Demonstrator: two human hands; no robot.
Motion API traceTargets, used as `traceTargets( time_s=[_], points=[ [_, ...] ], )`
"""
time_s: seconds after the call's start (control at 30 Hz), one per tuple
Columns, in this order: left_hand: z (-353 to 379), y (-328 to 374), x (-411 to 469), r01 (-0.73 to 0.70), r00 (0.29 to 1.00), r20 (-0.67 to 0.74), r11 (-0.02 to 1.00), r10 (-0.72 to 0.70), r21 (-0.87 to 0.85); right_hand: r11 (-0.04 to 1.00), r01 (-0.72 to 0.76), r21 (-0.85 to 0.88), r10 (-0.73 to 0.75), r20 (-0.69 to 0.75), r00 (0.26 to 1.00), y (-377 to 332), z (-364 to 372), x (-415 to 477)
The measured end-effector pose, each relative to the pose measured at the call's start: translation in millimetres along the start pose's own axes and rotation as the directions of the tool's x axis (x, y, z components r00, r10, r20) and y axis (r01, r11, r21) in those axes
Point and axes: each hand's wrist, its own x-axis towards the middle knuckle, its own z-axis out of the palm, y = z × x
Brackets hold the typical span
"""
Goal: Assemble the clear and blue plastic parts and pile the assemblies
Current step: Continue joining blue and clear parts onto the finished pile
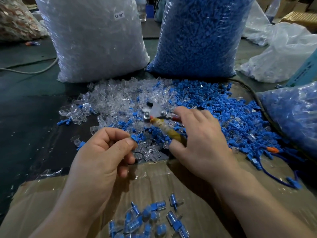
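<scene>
My left hand [104, 152] pinches a small blue plastic part [134, 137] between thumb and forefinger, just above the edge of the cardboard. My right hand [200, 143] grips a pair of pliers [155, 114] by its tape-wrapped handle, the metal head pointing up and left over the loose parts. A heap of clear parts [118, 98] lies on the left and a heap of blue parts [223, 109] on the right, mixed where they meet. Several finished clear-and-blue assemblies [151, 219] lie piled on the cardboard near me.
A tall bag of clear parts [96, 36] and a tall bag of blue parts [200, 35] stand behind the heaps. Another bag of blue pieces [291, 114] sits at the right, with a black cable [253, 95] curving past it. Flattened cardboard [171, 186] covers the near table.
</scene>
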Motion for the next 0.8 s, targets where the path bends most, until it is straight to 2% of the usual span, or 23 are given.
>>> traceTargets(
  time_s=[0.1,0.3,0.53,0.8],
  points=[
    [0,2,-1,-0.02,1.0,-0.023,1.0,0.02,-0.005,0.996,0.028,0.087,-0.024,-0.044,0.999,-3,-12,-7],
    [-1,1,0,-0.092,0.996,-0.021,0.996,0.091,-0.017,0.99,0.125,0.064,-0.132,0.125,0.983,-6,-25,-16],
    [0,4,-3,-0.168,0.985,0.025,0.982,0.17,-0.084,0.975,0.194,0.109,-0.208,0.143,0.968,-11,-27,-23],
    [0,4,-4,-0.184,0.983,-0.002,0.974,0.185,-0.131,0.964,0.229,0.136,-0.249,0.163,0.955,-12,-28,-23]
  ],
)
